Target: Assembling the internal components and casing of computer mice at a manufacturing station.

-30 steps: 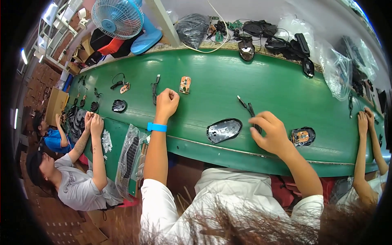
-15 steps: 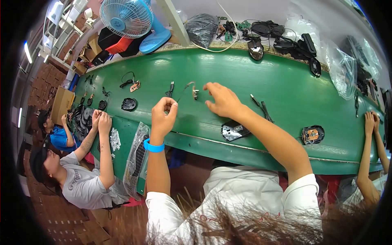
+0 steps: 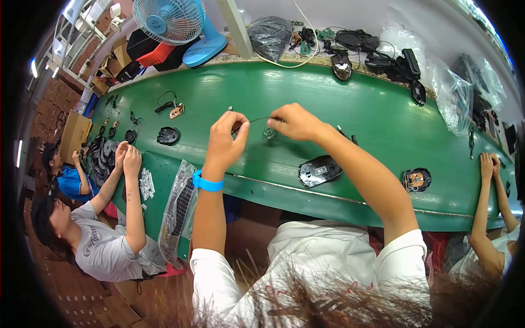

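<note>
Left hand pinches thin grey cable | right hand pinches small green circuit board | both raised above green tabletop

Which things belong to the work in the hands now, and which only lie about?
In hand:
left hand
right hand
thin wire
small green board

Lying about:
open mouse shell
blue fan
plastic bags

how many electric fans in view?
1. A blue desk fan stands at the far edge of the green table, left of the white post, beyond the person's left hand. Others could be hidden outside the frame.
</note>
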Motion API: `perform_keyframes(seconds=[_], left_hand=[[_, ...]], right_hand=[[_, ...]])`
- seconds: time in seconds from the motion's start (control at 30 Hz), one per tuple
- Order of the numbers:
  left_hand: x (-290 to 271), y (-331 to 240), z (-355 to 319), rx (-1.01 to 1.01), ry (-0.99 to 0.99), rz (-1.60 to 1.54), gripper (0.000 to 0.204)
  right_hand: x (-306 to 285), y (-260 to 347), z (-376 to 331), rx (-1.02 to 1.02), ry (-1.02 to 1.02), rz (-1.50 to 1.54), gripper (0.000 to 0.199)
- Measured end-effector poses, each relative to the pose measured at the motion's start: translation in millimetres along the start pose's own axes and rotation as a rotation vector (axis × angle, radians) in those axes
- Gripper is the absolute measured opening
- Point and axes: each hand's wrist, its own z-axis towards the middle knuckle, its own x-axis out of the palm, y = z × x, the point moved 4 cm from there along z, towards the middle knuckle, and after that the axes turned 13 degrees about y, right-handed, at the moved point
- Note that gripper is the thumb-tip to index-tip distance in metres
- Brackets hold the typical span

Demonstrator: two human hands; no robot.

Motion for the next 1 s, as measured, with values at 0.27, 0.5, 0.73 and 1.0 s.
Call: perform_keyframes(seconds=[0.27,0.5,0.73,1.0], left_hand=[[36,31,25,-0.082,-0.117,-0.035,0.012],[52,16,19,0.214,-0.145,0.189,0.033],[41,7,-14,-0.148,0.136,-0.361,0.04],[34,21,-55,-0.333,0.089,-0.732,0.036]], right_hand=[[15,-19,-26,0.22,-0.05,1.172,0.033],[14,-31,-33,0.169,-0.016,0.895,0.03],[18,10,-35,-0.141,-0.059,0.735,0.036],[21,21,-65,0.097,-0.07,0.637,0.035]])
